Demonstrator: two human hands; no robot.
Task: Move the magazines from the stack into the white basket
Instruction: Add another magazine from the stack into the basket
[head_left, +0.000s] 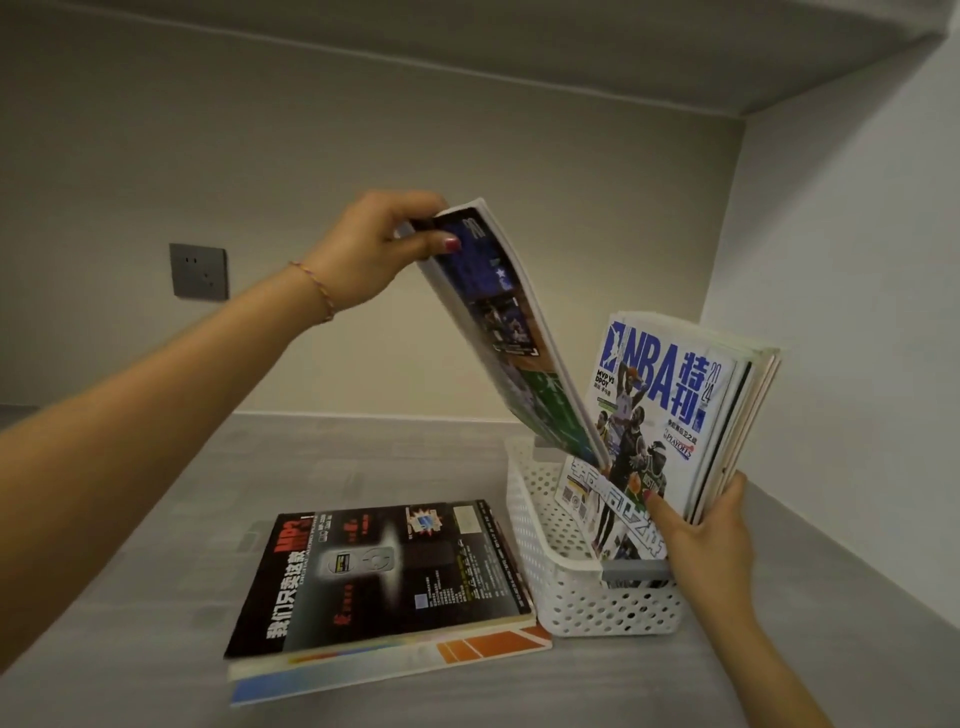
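Observation:
My left hand (379, 249) grips the top corner of a blue and green magazine (514, 332). It hangs tilted, and its lower edge dips into the white perforated basket (550, 571). Several magazines stand upright in the basket, with a white NBA issue (660, 415) in front. My right hand (711, 535) holds these upright at the basket's right side, thumb on the NBA cover. The remaining stack (384, 577) lies flat to the left of the basket, with a black-covered magazine on top and a magazine with orange patches under it.
Everything rests on a grey countertop (130, 597) set in a corner. A wall stands close behind and to the right of the basket. A grey wall socket (199, 271) sits on the back wall, and a shelf or cabinet underside hangs overhead.

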